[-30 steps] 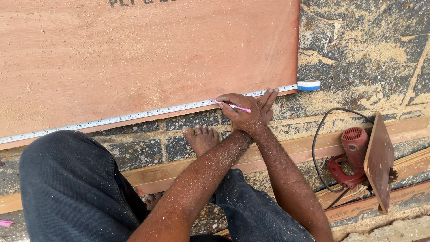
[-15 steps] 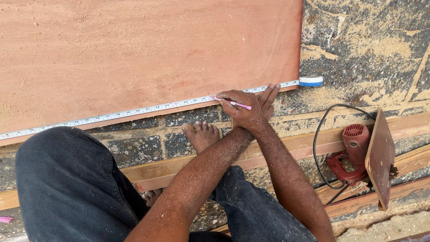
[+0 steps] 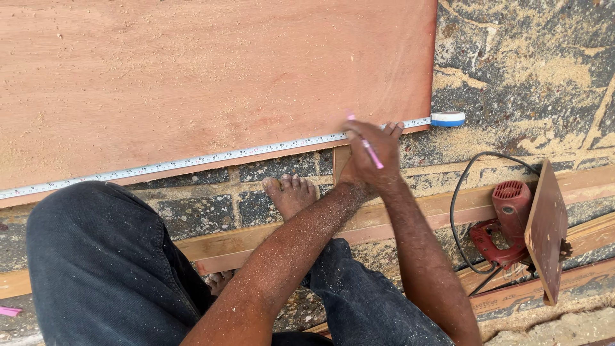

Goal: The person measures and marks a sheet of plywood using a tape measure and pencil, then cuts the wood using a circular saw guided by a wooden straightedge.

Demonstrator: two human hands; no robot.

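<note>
Pencil (image 3: 370, 151), pink, is pinched in my right grip (image 3: 375, 154); under it, my left grip (image 3: 359, 168) presses the tape measure (image 3: 192, 159) against the plywood sheet (image 3: 211, 77).

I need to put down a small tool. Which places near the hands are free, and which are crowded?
Free: the plywood sheet above the tape measure, and the dusty stone floor right of the sheet. Crowded: the sheet's lower edge, where the right hand with the pink pencil and the left hand meet, and around the red power saw with its cord.
</note>
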